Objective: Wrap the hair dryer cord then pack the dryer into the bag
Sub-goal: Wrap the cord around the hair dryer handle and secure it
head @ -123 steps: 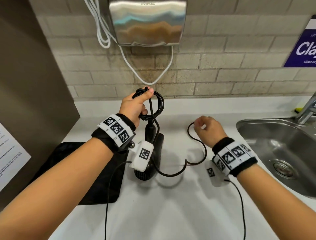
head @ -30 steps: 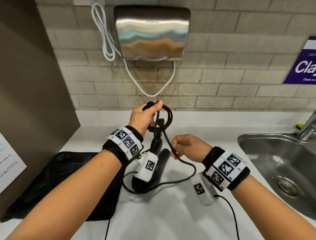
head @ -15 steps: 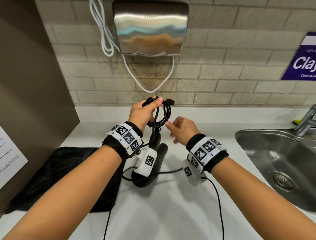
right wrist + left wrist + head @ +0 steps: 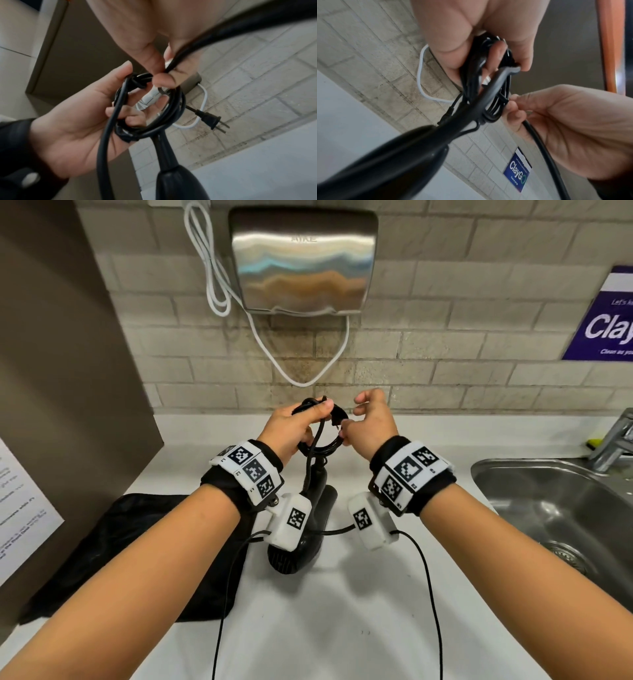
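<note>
Mostly coiled – black cord (image 4: 150, 108), plug (image 4: 210, 119) free

"AIKE" was stamped faintly on the steel hand dryer (image 4: 305, 265) on the wall. A purple sign (image 4: 518, 172) on the tiled wall was lettered "ClayGO", with smaller lines that could not be made out. The paper sheet (image 4: 20, 515) on the brown panel carried print too small to be read.
</note>
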